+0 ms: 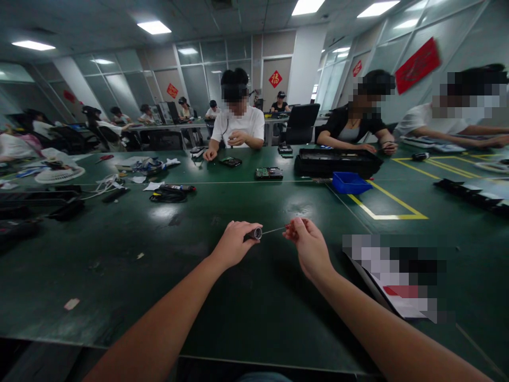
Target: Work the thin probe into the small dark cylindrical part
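Above the green table, my left hand (235,239) is closed around a short dark cylinder (256,233). Its round, silvery end faces right and toward me; I cannot tell what kind of thing it is. My right hand (304,237) pinches a thin metal rod (273,230) with something reddish at the fingers, like a slim screwdriver. The rod points left, and its tip is at or very near the cylinder's round end; contact cannot be made out. Most of the rod's handle end is hidden by my right fingers.
Right of my right forearm lies a pixelated booklet or paper (392,281). Farther off are a blue bin (350,183), a long black tray (338,162), a hard drive (269,173) and coiled black cable (169,195). Several co-workers sit around the table.
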The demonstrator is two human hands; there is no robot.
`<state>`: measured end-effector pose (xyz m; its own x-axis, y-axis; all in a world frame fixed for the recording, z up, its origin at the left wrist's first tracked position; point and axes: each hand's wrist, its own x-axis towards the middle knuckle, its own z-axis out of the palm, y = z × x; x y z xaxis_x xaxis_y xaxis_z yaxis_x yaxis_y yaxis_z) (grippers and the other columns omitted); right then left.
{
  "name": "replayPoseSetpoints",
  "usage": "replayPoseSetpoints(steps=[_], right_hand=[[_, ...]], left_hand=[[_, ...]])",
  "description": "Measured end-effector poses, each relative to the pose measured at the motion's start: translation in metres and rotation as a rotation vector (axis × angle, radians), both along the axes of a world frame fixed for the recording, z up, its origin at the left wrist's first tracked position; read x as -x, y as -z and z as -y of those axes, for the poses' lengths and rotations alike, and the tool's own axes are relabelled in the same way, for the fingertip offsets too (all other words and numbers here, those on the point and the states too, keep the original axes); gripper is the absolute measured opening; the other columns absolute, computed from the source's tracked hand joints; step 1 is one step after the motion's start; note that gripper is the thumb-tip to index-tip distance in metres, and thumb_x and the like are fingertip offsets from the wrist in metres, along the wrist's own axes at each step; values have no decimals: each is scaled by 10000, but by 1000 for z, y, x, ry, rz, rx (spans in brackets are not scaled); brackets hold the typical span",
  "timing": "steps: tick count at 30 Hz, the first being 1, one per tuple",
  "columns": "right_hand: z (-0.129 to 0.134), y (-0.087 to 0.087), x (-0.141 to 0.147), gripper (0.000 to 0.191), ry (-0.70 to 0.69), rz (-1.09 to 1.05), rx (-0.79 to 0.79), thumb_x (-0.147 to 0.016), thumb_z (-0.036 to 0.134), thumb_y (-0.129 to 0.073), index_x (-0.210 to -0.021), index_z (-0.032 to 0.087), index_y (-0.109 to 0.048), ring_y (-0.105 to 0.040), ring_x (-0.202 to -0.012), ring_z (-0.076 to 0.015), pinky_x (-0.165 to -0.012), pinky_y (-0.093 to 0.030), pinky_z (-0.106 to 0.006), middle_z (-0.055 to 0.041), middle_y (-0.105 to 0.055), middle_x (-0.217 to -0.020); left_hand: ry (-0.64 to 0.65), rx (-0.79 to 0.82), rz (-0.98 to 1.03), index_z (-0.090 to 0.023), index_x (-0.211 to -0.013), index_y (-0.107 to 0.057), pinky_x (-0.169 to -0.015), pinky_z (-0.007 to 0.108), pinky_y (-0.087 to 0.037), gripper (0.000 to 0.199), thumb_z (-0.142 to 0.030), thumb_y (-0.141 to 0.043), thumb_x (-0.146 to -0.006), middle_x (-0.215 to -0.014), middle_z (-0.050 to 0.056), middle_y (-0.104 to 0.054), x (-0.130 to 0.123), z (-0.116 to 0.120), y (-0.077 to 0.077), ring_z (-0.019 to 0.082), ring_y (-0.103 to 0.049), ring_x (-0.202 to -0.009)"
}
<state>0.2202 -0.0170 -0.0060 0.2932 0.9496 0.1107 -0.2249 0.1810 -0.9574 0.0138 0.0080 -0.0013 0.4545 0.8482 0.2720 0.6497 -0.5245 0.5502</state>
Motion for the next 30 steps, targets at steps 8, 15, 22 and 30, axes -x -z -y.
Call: replayPoseSetpoints(steps=[8, 15, 22, 30], right_hand=[[3, 1, 0, 268, -39, 265, -95, -933, 475, -566, -952, 213, -617, -634, -767, -190, -773, -507, -379, -28, -667, -841], [10, -12, -3, 338, 0, 511, -67, -917, 529, -579, -848, 203, -635, -627, -689, -183, -660, -472, -319, -22, -675, -735], [15, -20, -3, 258, -1, 696, -132, -908, 451, -586, -823, 210, -624, -574, -592, -166, -564, -410, -289, 0, -638, -673], [17, -16, -3, 344, -73, 720, -106, -993, 451, -416, -901, 222, -655, -547, -566, -165, -564, -401, -299, 21, -560, -601]], left_hand=[[-10, 19, 24, -280, -1252, -638, -1061, 464, -364, 368, -265, -690, -888, -1146, 22, -692, -2, 2, 0, 240, -578, -1078], [-18, 16, 29, -280, -1245, -645, -1028, 453, -387, 371, -268, -702, -879, -1145, 27, -698, -1, 2, 1, 240, -589, -1065], [-5, 5, 18, -288, -1223, -651, -1026, 443, -386, 365, -240, -715, -867, -1138, 7, -704, -1, 0, 3, 227, -598, -1059], [-25, 0, 20, -279, -1231, -649, -1044, 457, -388, 360, -251, -698, -876, -1133, 30, -699, 0, 0, 3, 240, -599, -1060]])
